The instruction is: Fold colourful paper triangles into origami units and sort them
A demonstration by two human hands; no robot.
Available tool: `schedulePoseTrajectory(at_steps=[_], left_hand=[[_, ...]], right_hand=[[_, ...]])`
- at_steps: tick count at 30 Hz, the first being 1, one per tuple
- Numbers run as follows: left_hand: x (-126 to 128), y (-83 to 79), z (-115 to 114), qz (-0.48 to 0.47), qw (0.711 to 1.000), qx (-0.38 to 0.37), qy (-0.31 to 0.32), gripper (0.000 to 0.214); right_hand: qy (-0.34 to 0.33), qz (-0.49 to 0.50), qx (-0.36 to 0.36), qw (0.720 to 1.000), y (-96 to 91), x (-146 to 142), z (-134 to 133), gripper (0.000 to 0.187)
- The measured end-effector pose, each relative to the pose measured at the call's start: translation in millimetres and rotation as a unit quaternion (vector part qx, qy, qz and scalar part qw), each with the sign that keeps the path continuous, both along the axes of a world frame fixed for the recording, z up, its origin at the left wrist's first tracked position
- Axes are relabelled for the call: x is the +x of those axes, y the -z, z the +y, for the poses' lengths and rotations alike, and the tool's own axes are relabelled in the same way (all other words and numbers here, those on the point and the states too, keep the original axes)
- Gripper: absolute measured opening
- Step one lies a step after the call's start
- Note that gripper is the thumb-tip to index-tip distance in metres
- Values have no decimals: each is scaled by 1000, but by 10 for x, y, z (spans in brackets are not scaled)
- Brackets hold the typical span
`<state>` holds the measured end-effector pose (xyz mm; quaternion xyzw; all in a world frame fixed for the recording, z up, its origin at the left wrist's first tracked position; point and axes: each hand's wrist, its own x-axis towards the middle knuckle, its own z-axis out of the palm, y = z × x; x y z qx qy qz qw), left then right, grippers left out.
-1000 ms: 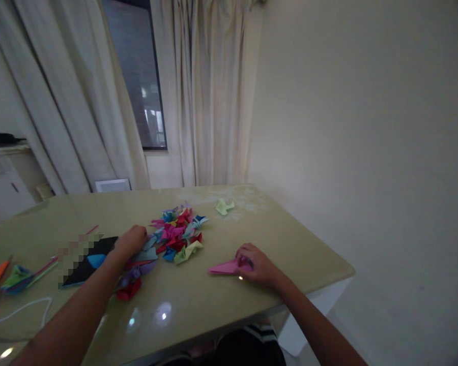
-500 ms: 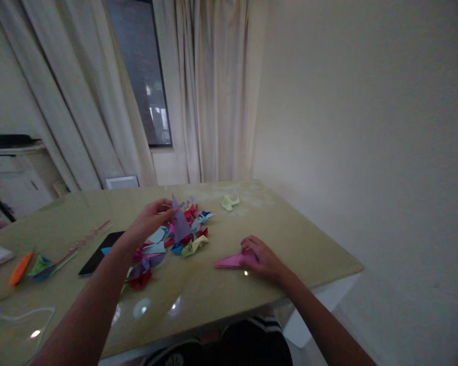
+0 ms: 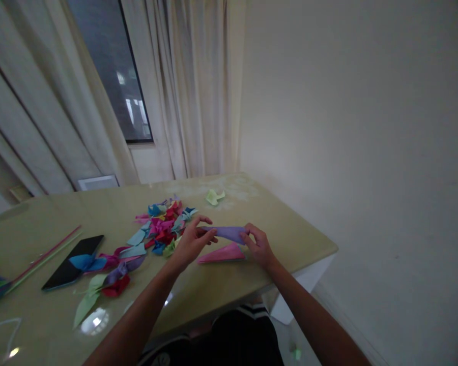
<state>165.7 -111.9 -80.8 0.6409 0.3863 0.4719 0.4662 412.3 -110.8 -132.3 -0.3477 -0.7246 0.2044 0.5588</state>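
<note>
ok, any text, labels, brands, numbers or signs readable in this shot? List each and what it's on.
None readable.
Round pale mark on the black clothing: too small and blurred to read.
Purple paper between left hand and right hand: no lettering visible.
Pink folded paper on the table: none visible.
Black flat slab: none visible on its upper face.
</note>
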Motion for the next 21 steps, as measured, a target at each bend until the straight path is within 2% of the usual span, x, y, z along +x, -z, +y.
schedulePoseTrajectory(at_steps=[4,7,9,12,15,17,21], left_hand=[[-125,48,-13,126,990,69,1,38],[-173,121,-48,221,963,151,-27,30],[-185,175,-81,271,933,235,-45,29],[-193,245,-129,344,871,347,-40,30],[-194,309,-160,385,831,400,-43,31],[-185,353,-171,386,833,392,-59,28],[-142,422,-179,339,889,295,-85,38]], right_hand=[[2,18,-40,999,16,14,15,45],[-17,-9,-71,997,29,-6,10,48],[-23,-22,-85,996,42,-22,9,50],[-19,-32,-105,994,63,-26,18,56],[-24,-33,-117,992,72,-10,26,62],[-38,-14,-103,994,61,1,23,64],[-52,28,-54,997,28,2,0,67]])
